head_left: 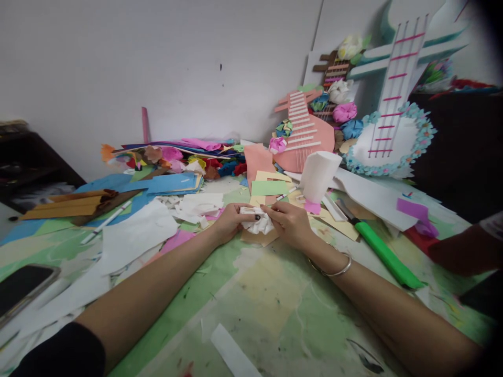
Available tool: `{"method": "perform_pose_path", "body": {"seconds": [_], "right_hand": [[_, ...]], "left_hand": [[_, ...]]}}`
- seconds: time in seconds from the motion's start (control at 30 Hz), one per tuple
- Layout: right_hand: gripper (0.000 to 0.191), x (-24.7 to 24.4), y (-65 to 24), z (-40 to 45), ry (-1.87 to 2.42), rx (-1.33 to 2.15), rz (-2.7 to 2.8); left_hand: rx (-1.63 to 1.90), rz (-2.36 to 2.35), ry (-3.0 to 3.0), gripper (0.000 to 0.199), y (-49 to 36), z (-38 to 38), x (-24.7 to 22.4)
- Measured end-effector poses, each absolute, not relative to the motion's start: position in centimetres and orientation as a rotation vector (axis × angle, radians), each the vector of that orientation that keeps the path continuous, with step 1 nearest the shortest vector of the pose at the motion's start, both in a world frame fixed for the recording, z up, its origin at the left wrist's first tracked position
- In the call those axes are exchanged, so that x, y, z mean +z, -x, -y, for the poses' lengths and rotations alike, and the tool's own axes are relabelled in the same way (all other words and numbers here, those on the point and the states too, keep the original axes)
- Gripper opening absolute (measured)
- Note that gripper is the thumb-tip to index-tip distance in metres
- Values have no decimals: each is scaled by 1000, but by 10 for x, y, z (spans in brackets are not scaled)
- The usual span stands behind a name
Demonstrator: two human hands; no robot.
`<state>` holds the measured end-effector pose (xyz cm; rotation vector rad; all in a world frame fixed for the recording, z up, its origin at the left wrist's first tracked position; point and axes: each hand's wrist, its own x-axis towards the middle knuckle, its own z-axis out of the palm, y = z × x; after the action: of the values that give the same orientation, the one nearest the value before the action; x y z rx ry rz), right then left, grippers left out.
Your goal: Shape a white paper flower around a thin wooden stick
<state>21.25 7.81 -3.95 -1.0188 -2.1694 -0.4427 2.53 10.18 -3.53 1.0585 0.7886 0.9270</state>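
Observation:
Between my two hands is a white crumpled paper flower (pixel 259 224), held just above the table over some tan paper. My left hand (pixel 230 222) grips its left side, the thumb lying across the front. On the other side my right hand (pixel 290 221) pinches the upper right edge with thumb and fingertips. The fingers behind the flower are partly hidden. Just beyond the hands lie a green paper strip (pixel 269 188) and a pen (pixel 286 194). A white paper roll (pixel 320 173) stands behind my right hand.
A green-handled knife (pixel 385 251) lies to the right, near another person's arm (pixel 459 248). Paper instruments, a pink one (pixel 310 139) and a white one (pixel 387 139), lean on the wall. White paper sheets (pixel 137 230) and a phone (pixel 25 288) are on the left.

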Motion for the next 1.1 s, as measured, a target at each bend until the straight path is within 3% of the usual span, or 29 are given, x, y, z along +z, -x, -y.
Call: {"method": "perform_pose_path", "body": {"seconds": [1.1], "right_hand": [[31,-40,-212,-75,1042,-469,2153]], "left_hand": [[923,-748,-1031,32,-27,-102,-34]]}}
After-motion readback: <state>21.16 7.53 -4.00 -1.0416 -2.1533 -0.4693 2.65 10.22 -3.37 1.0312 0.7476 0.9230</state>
